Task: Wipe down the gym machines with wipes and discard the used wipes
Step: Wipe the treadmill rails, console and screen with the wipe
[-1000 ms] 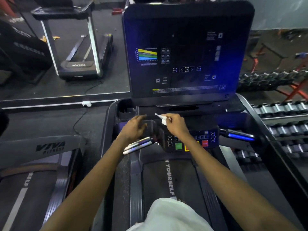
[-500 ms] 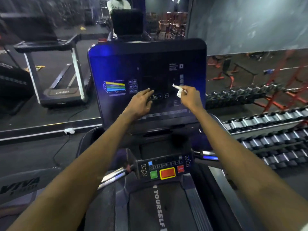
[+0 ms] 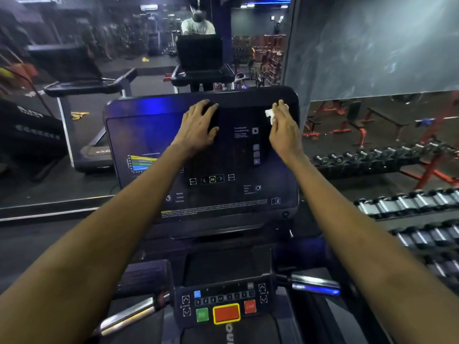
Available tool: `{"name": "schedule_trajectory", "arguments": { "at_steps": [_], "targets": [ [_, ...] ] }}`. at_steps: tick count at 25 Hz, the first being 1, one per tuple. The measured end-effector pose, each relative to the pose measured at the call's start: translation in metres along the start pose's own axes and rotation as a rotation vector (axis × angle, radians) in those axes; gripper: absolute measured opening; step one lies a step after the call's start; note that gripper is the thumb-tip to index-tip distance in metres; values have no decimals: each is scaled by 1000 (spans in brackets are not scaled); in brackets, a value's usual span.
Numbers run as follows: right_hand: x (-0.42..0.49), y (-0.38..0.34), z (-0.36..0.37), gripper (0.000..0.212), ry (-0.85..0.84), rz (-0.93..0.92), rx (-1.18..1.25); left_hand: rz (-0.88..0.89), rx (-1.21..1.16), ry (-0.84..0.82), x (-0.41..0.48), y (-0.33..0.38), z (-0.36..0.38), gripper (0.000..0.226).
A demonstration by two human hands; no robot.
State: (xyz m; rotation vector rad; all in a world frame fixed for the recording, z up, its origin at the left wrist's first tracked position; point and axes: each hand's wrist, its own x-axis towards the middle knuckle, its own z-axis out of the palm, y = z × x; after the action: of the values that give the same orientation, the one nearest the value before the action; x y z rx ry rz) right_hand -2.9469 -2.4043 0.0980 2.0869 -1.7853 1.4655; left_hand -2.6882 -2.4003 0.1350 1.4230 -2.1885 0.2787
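— Where is the wipe [image 3: 270,115]?

— At the top right corner of the treadmill's console screen [image 3: 139,135], pressed to the dark glass under the right hand [image 3: 283,130]. A crumpled white edge pokes out on the thumb side.

— Is that hand gripping it?

— The fingers lie straight and close together over it, with the tips reaching the screen's upper border. The thumb is too hidden for me to say whether it pinches.

— And the left hand [image 3: 198,125]?

— It lies flat on the upper middle of the screen, fingers spread and relaxed, holding nothing. It is apart from the right hand, further toward the screen's centre.

— What does the screen show?

— There is a coloured graph [image 3: 142,162] in its lower left part and an OK key [image 3: 212,179] between arrows at lower centre. Faint text runs down its right side, and blue light glares on its top left area.

— What is below the screen?

— A button panel [image 3: 223,304] with a green button [image 3: 202,314], a large orange-red button [image 3: 226,313] edged in yellow and a smaller red button [image 3: 250,306]. A silver handgrip [image 3: 129,316] juts out below and left of the screen. A blue-lit handgrip [image 3: 315,285] sits below and right of it.

— And around it?

— Dumbbell racks [image 3: 372,157] stand to the right of the screen. Behind the screen is a mirror [image 3: 149,33], which reflects a person in a pale top [image 3: 197,24] above the screen's top edge. Another treadmill [image 3: 82,90] appears to the screen's left.
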Motion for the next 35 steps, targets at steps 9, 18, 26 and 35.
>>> {"name": "schedule_trajectory", "arguments": {
  "at_steps": [9,18,26,35],
  "targets": [
    [15,14,1,38,232,-94,78,130,13,75,33,-5,3,61],
    [8,7,20,36,317,-1,-64,386,15,63,57,0,18,61],
    [4,-12,34,55,197,30,-218,429,-3,132,68,-2,29,61],
    [22,7,17,24,386,13,-25,318,-24,190,69,10,36,55]
  ]
}}
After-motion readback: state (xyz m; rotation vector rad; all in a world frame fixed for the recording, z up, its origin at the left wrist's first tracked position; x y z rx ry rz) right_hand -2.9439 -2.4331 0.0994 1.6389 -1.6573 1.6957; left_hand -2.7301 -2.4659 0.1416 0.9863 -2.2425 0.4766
